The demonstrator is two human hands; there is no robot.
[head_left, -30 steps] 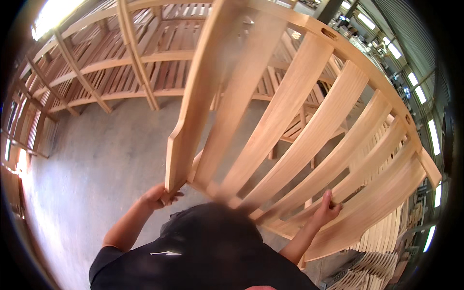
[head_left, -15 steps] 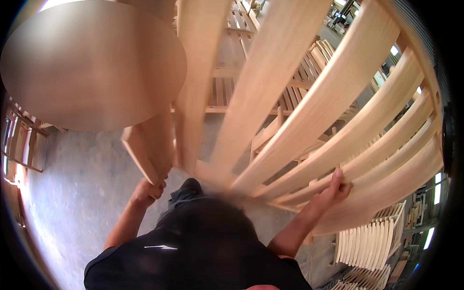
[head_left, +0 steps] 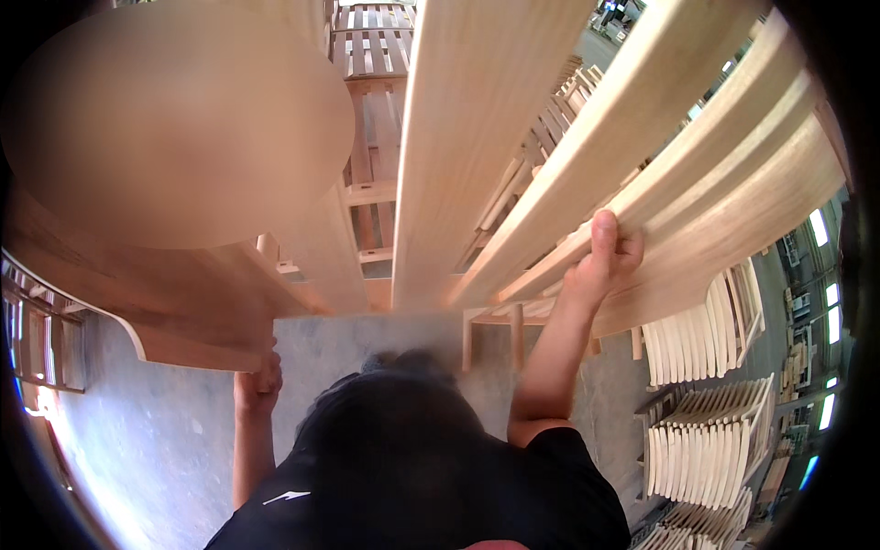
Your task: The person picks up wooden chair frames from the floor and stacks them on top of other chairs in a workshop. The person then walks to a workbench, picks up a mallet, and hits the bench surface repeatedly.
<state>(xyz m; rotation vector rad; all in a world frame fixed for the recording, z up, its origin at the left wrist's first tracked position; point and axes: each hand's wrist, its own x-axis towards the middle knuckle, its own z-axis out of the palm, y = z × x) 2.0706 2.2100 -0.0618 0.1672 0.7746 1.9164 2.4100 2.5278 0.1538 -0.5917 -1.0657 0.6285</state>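
Observation:
A large slatted wooden furniture frame (head_left: 477,156) of pale, smooth wood stands upright right in front of me and fills the upper view. My left hand (head_left: 259,374) is closed on the lower edge of its wide left board (head_left: 183,316), which has a curved corner. Over on the right, my right hand (head_left: 605,257) grips a slat, thumb up along it and fingers curled behind. Short round wooden legs or pegs (head_left: 518,335) show below the frame's lower rail. A blurred oval hides the upper left part of the piece.
More slatted wooden furniture (head_left: 374,55) stands beyond the frame. At the right are several stacks of pale curved slatted pieces (head_left: 701,458). A dark wooden rack (head_left: 46,335) stands at the far left. The floor (head_left: 156,431) is grey concrete.
The frame has turned and shifted leftward in my view, its left board swinging out to the left. Both hands keep their hold; the right one is farther up in the picture, the left a little lower.

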